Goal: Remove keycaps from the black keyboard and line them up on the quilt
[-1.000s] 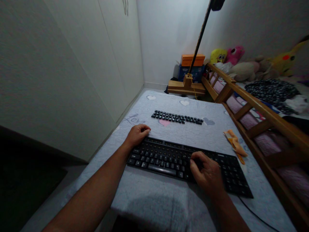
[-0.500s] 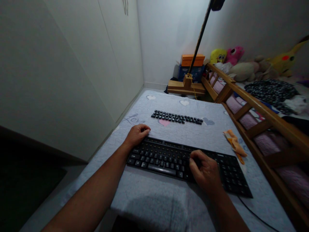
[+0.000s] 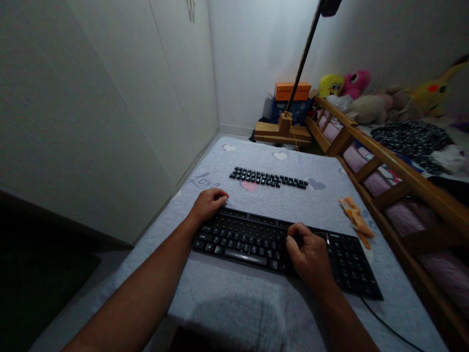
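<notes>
A white wardrobe filled the left side, and on the right ran a bed with a wooden rail, toys lying at its far end. Between them stood the table, spread with a pale blue cloth printed with hearts. Beyond its far edge stood a stand with a wooden base and a dark, slanting pole.

The keyboard lay slightly askew on the cloth at the near end. Its upper rows showed bare sockets on the left, while the lower rows bore keys.

The right hand was over the keyboard, just left of the number pad, fingers curled inward and thumb near the forefinger; whether they gripped anything could not be told. The left hand rested at the far left corner, fingers bent, their grip likewise hidden.

Near the bed lay an orange bundle. Loose keycaps sat in neat rows beyond the keyboard, well apart from it.
</notes>
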A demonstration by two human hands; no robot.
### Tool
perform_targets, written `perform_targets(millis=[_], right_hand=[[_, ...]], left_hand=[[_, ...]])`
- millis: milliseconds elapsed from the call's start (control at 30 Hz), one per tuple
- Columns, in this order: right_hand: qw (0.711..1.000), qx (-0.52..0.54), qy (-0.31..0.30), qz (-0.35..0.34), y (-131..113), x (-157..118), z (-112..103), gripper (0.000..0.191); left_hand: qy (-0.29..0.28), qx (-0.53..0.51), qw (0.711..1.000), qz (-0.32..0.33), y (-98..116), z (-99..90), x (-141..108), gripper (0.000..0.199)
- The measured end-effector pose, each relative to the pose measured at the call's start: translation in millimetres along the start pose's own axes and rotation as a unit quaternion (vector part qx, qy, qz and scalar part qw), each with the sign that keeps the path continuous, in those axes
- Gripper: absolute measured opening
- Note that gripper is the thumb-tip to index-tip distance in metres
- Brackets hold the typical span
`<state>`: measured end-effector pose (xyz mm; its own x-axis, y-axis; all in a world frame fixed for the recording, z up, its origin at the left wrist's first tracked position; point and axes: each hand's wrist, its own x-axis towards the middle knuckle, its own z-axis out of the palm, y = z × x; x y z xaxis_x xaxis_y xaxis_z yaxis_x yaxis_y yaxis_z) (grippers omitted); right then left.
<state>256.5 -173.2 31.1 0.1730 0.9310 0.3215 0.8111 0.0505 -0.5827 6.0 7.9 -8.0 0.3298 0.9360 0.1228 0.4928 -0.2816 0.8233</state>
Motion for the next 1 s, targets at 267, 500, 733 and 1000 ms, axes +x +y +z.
perform_targets(millis=[267, 500, 733, 1000], right_hand=[[0.998, 0.027, -0.036, 0.039, -1, 7, -4, 0.013], [0.995, 0.04, -0.052, 0.072, 0, 10, -4, 0.012], [0.994, 0.042, -0.075, 0.071, 2, 11, 0, 0.012], [0.991, 0.017, -0.124, 0.044, 6, 6, -5, 0.012]], left_hand=[[-0.001, 0.0, 1.0, -0.003, -1, 0.3, 0, 0.027], [-0.002, -0.004, 1.0, 0.003, 0, 0.4, 0, 0.027], [-0.011, 0.01, 1.0, -0.008, 1, 0.2, -1, 0.03], [-0.008, 0.01, 1.0, -0.008, 1, -0.3, -1, 0.03]])
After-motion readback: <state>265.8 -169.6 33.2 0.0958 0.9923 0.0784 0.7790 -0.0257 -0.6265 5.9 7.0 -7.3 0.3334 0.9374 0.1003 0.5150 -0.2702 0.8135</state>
